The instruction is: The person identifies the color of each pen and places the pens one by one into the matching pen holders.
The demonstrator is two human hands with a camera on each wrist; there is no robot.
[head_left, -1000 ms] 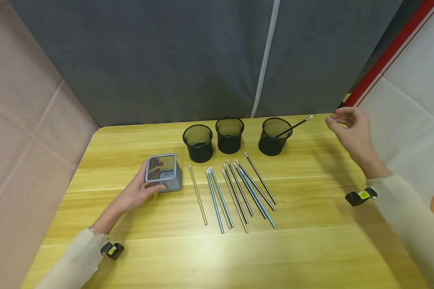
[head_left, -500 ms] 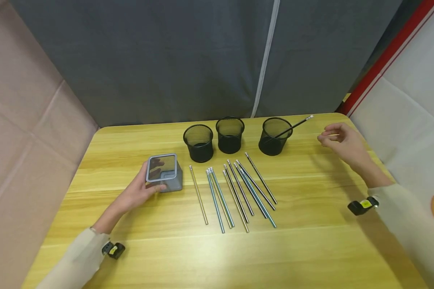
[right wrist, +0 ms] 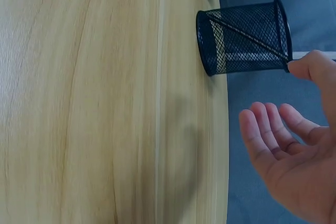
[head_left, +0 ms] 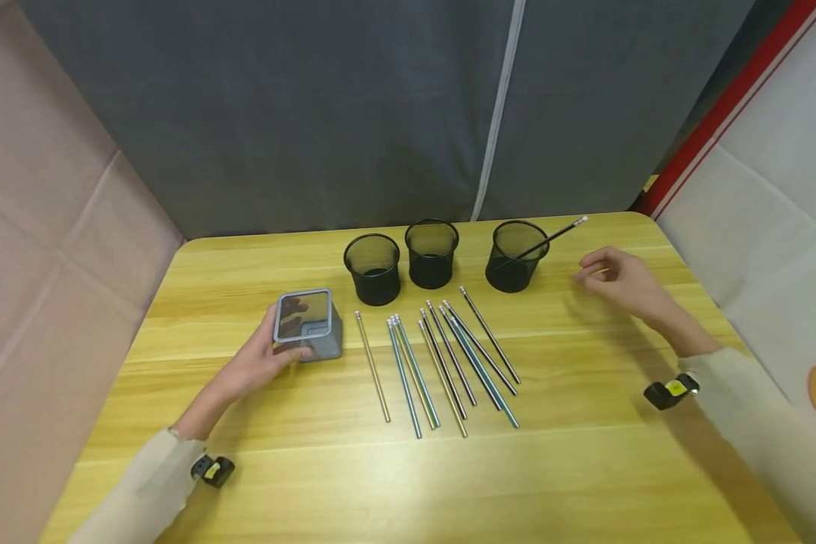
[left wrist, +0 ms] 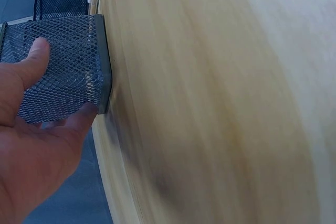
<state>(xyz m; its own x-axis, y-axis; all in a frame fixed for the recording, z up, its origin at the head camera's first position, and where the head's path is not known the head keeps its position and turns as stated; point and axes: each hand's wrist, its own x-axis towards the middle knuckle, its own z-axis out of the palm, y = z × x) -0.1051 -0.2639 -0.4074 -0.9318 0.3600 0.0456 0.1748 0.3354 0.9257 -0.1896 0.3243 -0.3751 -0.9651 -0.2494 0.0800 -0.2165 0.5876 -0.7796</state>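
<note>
On my feed the left arm (head_left: pixel 143 483) reaches in from the lower left, and I have the left hand (head_left: pixel 261 361) gripping, thumb (left wrist: pixel 35 61) opposite the fingers. The right arm (head_left: pixel 737 419) extends from the lower right; I hold the right hand (head_left: pixel 622 282) raised, fingers (right wrist: pixel 253 132) loosely bent, thumb apart from them.
</note>
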